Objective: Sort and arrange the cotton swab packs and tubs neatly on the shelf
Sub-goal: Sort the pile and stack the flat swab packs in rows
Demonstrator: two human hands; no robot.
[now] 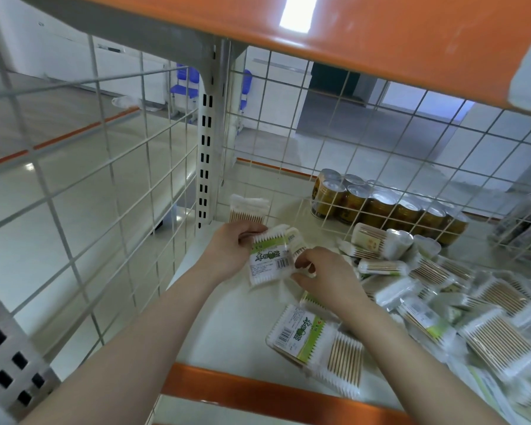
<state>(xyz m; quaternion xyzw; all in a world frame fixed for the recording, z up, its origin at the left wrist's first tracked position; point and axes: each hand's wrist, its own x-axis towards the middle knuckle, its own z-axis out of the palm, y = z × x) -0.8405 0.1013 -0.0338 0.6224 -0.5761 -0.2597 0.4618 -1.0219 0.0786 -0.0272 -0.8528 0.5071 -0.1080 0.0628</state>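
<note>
Wire-backed shelf [246,342] is carrying a loose heap of swab packs [460,305] at your right, with one pack [248,208] standing in the back corner. You are gripping a labelled pack [270,259] in your left hand [232,251] while your right hand [325,276] is pinching its lower corner. Those slick wrappers are likely to slide, so a hurried placement risks toppling the standing pack.

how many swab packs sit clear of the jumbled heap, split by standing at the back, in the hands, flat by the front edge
upright pack at the back corner: 1
held pack, gripped by left hand and right hand: 1
flat pack by the front edge: 1
total: 3
The pile on the right is too blurred to count.
</note>
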